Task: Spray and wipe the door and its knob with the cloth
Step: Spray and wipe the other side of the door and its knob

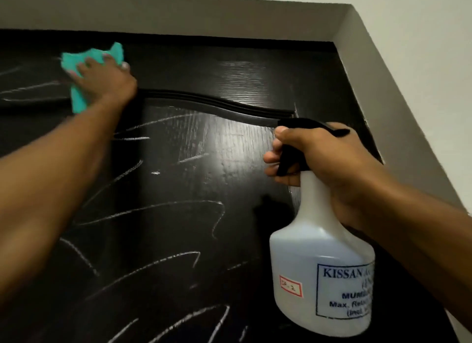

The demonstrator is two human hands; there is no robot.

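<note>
Door (199, 189): a black, wood-grained panel is seen from below, filling most of the view, with pale wall (408, 49) framing it above and to the right. White scribble marks (153, 209) are spread over the lower and left areas of the panel, and a curved raised moulding (217, 106) runs across the upper part. The teal cloth (79, 69) is pressed flat against the door near the upper left by the left hand (104, 79), whose fingers are spread over the cloth. A translucent spray bottle (321, 266) with a printed label is held upright near the door's right edge by the right hand (314, 158), which is wrapped around the bottle neck, with fingers curled over the black trigger (286, 161). The knob is not shown.
</note>
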